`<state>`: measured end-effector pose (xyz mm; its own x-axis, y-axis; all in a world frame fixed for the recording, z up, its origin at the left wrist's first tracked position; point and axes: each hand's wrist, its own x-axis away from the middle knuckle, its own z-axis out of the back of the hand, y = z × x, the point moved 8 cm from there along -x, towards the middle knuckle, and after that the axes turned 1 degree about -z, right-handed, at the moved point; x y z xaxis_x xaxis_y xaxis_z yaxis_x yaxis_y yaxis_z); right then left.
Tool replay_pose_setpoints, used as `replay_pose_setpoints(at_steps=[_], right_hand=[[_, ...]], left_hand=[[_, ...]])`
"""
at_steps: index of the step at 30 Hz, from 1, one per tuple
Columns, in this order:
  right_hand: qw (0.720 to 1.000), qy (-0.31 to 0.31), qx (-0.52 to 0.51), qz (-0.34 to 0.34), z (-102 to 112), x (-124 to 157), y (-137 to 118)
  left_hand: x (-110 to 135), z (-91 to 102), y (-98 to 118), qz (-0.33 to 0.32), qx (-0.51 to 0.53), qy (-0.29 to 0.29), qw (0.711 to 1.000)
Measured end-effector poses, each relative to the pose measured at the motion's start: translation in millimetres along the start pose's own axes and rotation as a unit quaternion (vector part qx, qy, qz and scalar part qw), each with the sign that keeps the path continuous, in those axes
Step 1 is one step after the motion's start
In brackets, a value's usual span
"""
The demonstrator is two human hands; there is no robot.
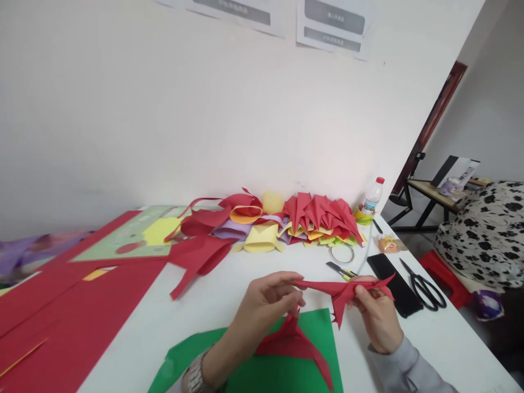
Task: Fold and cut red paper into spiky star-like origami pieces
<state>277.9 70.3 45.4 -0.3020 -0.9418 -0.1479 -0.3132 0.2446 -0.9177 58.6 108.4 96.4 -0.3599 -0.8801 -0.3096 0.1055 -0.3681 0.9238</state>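
Both hands hold a red folded paper piece (341,293) with pointed ends, a little above the table. My left hand (272,300), with a metal watch at the wrist, pinches its long left tip. My right hand (377,315) grips its other side between thumb and fingers, and a short point sticks out past them. Beneath my left hand, a second red paper piece (292,348) with long strips lies over green paper (327,333). Its upper tip is close to my left fingers; whether they touch it I cannot tell.
Red folded papers (319,214) and yellow rolled paper (261,238) are piled along the wall. At the right are scissors (426,289), a black phone (393,284), a cutter knife (340,270), a tape roll (341,253) and a bottle (372,197). Large red sheets (53,327) cover the left.
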Motion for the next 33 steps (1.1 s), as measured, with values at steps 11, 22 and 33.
replay_pose_setpoints(at_steps=[11,22,33], right_hand=[[0.995,-0.065,0.02,0.079,-6,-2,-13],[0.998,-0.042,0.013,0.053,-12,7,-7],[1.0,-0.004,-0.026,-0.007,-14,8,8]], left_hand=[[5,-4.7,-21,0.165,0.25,0.053,0.953],[4,6.5,-7,0.096,0.287,0.122,0.945],[5,11.8,-10,0.11,0.286,0.151,0.94]])
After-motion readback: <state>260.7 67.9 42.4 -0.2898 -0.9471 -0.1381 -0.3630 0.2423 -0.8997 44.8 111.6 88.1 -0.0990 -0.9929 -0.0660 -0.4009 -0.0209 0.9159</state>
